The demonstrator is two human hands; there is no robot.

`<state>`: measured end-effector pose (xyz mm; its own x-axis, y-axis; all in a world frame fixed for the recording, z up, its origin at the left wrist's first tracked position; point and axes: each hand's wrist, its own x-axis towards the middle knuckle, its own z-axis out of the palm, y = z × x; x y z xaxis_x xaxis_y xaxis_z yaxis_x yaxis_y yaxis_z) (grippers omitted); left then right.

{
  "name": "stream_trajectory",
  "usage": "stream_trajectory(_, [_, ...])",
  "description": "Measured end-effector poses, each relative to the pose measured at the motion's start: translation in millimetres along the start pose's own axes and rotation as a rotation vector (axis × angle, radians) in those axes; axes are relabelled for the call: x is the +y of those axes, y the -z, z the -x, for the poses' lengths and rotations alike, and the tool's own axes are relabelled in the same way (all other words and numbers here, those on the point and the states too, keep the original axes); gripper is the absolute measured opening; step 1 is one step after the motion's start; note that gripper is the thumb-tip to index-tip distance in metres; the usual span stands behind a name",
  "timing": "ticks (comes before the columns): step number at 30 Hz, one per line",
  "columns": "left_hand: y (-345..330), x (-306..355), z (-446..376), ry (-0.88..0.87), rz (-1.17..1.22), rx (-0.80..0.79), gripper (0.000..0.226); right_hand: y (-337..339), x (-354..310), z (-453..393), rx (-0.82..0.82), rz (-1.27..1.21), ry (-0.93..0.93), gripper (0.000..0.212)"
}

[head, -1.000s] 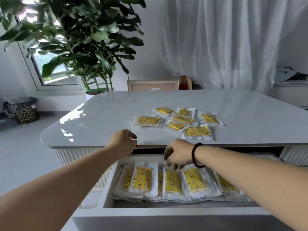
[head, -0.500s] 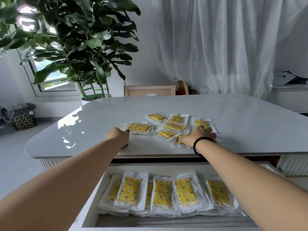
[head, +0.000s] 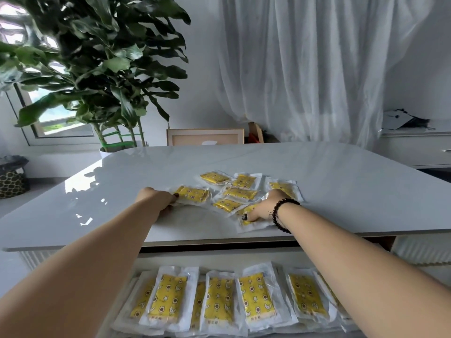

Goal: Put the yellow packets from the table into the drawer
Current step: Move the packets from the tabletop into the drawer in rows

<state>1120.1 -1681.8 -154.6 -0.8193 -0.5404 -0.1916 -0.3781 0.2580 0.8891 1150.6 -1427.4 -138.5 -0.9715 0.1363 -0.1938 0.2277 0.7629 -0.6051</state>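
Several yellow packets in clear wrappers lie in a loose group on the white table [head: 341, 181]. My left hand [head: 156, 200] pinches the near edge of the leftmost packet [head: 194, 194]. My right hand [head: 264, 206], with a black bead bracelet on the wrist, grips the nearest packet [head: 249, 224] at the group's front right. More packets, such as one at the back [head: 214, 178], lie untouched between and beyond my hands. Below the table edge the drawer [head: 219, 261] stands pulled out, and a row of yellow packets [head: 219, 298] fills it.
A large potted plant [head: 102, 76] stands behind the table's far left corner. A framed board [head: 205, 137] leans at the back, before white curtains [head: 317, 69]. A low white cabinet [head: 415, 147] is at the right, a patterned basket [head: 12, 181] on the floor at the left.
My right hand left the drawer, went up to the table and closed on the nearest packet. My left hand moved from the table edge forward to the leftmost packet.
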Motion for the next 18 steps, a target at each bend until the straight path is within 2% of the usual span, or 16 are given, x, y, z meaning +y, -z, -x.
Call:
stream_trajectory(3, [5.7,6.4,3.4,-0.049,0.085,-0.017,0.013,6.0,-0.5,3.0,0.012,-0.1,-0.038,0.081])
stream_trajectory(6, [16.7,14.4,11.9,-0.136,0.109,0.062,0.009,12.5,-2.9,7.8,0.044,-0.169,-0.05,0.082])
stream_trajectory(9, [31.3,21.8,29.1,-0.207,0.141,0.13,0.009,19.9,-7.3,13.2,0.068,-0.245,-0.007,0.063])
stream_trajectory(12, [44.6,24.3,55.2,-0.261,0.186,0.134,0.007,28.9,-16.1,28.0,0.097,-0.293,0.07,0.026])
stream_trajectory(13, [47.8,23.4,64.0,-0.274,0.187,0.132,0.008,32.1,-20.1,34.1,0.098,-0.326,0.101,0.024])
stream_trajectory(16, [51.3,19.5,91.5,-0.309,0.198,0.078,0.008,38.1,-31.8,61.6,0.051,-0.408,0.187,0.027])
stream_trajectory(18, [49.2,17.6,106.8,-0.346,0.198,0.04,0.011,38.7,-36.2,83.3,-0.005,-0.416,0.237,0.046])
